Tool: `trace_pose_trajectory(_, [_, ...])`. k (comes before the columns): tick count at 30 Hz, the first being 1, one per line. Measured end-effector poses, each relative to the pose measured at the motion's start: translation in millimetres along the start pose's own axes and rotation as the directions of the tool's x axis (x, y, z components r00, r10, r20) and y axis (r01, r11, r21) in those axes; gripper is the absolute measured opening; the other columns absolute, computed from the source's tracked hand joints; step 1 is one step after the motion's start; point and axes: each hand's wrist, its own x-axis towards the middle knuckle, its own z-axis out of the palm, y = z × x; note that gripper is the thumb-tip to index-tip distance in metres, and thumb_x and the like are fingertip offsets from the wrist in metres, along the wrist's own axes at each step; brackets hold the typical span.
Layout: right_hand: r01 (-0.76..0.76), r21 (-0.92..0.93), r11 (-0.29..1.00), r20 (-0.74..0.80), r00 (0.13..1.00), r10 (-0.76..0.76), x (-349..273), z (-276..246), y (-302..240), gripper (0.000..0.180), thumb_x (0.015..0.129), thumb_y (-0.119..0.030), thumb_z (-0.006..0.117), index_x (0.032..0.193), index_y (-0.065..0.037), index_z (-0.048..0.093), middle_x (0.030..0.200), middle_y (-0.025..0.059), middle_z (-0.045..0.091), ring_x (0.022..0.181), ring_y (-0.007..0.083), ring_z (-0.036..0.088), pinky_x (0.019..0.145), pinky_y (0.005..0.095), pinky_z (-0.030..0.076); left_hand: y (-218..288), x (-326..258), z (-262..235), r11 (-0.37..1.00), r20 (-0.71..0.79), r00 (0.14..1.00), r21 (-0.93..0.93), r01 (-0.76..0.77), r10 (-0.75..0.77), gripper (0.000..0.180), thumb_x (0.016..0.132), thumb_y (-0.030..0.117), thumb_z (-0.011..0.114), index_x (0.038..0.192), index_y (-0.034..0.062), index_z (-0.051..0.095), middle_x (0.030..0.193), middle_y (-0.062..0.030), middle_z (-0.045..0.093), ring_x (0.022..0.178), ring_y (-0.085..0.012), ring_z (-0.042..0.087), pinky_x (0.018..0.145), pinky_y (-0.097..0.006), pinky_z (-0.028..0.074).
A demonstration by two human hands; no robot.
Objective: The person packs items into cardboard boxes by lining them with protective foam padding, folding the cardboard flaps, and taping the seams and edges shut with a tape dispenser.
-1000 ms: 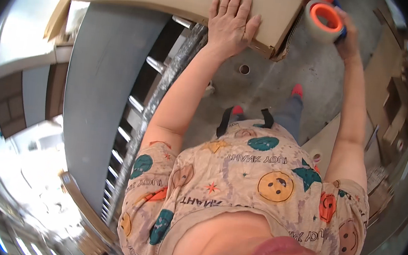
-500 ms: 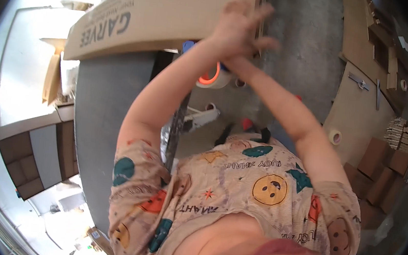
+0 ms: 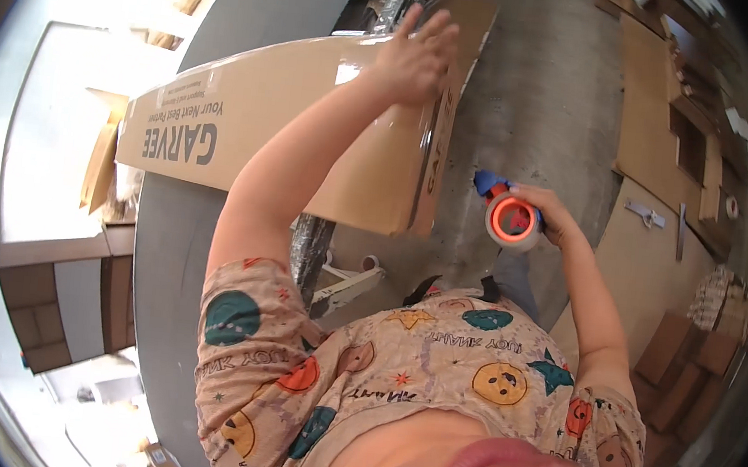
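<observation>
Evidently the left hand (image 3: 418,58) lies flat, fingers spread, on the long cardboard box (image 3: 311,137), I'd say to keep it steady on the grey table (image 3: 167,322). The right hand (image 3: 545,216) is wrapped around a tape dispenser (image 3: 510,218) (blue handle, orange-cored roll), held just beside the box's near end. The box is plain brown, dark-lettered, flaps closed.

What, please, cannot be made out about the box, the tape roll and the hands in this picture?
- Head view: the left hand hides part of the cardboard box beneath its palm.
- The box's underside faces away.
- The right hand covers the tape dispenser handle.
- Stacked cardboard at the right rim is bent and too small.
</observation>
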Motion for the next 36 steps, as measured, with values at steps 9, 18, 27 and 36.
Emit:
trace_pose_trajectory(9, [-0.105,0.242,0.965,0.407,0.913,-0.003,206,-64,-163,0.045,0.089,-0.038,0.055,0.111,0.001,0.061,0.106,0.0112,0.067,0.095,0.0172,0.065,0.088,0.0317,0.051,11,-13,1,0.559,0.186,0.659,-0.396,0.729,-0.729,0.03,0.093,0.028,0.054,0.105,0.0032,0.065,0.11,-0.0148,0.064,0.111,-0.0324,0.057,0.094,-0.038,0.043])
trace_pose_trajectory(18, [0.305,-0.029,0.952,0.93,0.357,-0.086,316,49,-219,0.036,0.085,-0.034,0.065,0.101,-0.002,0.066,0.084,0.0029,0.066,0.083,0.0076,0.061,0.08,0.0236,0.051,10,-6,-5,0.423,0.129,0.471,-0.281,0.862,-0.873,0.028,0.092,0.026,0.055,0.105,0.004,0.065,0.113,-0.0102,0.064,0.115,-0.0284,0.055,0.101,-0.04,0.034])
trace_pose_trajectory(27, [0.315,-0.031,0.949,0.615,0.754,-0.23,132,-30,-99,0.063,0.08,-0.019,0.074,0.136,-0.006,0.049,0.117,0.0077,0.063,0.103,0.0116,0.058,0.094,0.0269,0.045,15,-13,-17,0.479,0.131,0.512,-0.221,0.85,-0.849,0.024,0.091,0.024,0.053,0.102,0.006,0.065,0.112,-0.0072,0.064,0.113,-0.0245,0.055,0.098,-0.039,0.031])
trace_pose_trajectory(36, [0.765,-0.056,0.641,0.198,0.638,-0.744,92,41,-4,0.052,0.084,-0.028,0.066,0.128,-0.003,0.057,0.113,0.0089,0.064,0.106,0.0133,0.058,0.091,0.0258,0.045,20,-53,6,0.54,0.014,0.551,-0.179,0.822,-0.834,0.023,0.084,0.032,0.056,0.098,0.0189,0.068,0.102,-0.0025,0.064,0.108,-0.026,0.054,0.099,-0.045,0.033])
